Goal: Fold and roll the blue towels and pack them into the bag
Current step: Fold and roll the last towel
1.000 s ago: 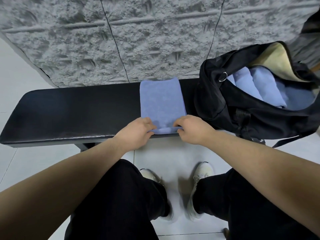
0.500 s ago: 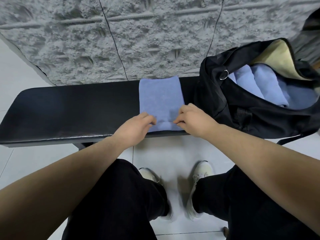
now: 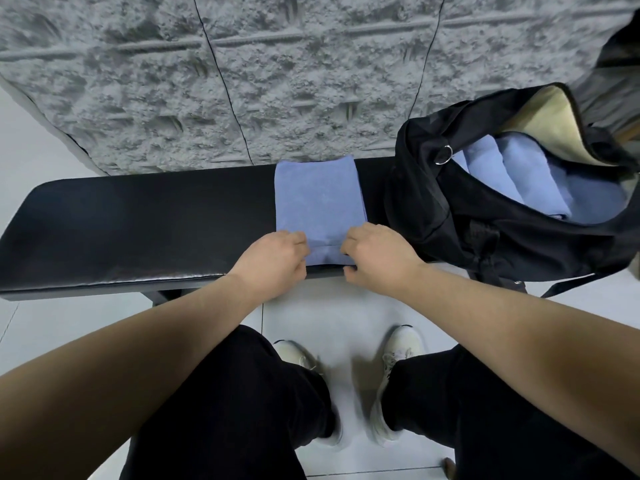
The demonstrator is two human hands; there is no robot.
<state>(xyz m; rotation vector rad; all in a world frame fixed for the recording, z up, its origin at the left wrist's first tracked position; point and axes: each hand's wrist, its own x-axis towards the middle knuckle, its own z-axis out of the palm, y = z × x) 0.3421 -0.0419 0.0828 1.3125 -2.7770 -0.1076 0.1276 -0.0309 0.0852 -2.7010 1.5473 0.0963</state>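
Both hands [image 3: 277, 258] [image 3: 379, 258] pinch towel's [image 3: 318, 199] rolled near edge (bench [image 3: 138, 230] bare leftward).

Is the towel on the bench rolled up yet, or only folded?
Mostly just folded: the towel lies flat as a narrow strip across the bench. Only its near end is turned into a starting roll, gripped by the left hand and right hand.

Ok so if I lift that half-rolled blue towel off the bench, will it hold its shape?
Probably not: the blue towel looks soft and floppy, so the started roll under the left hand and right hand would likely unwind. It seems light, and unlikely to slide.
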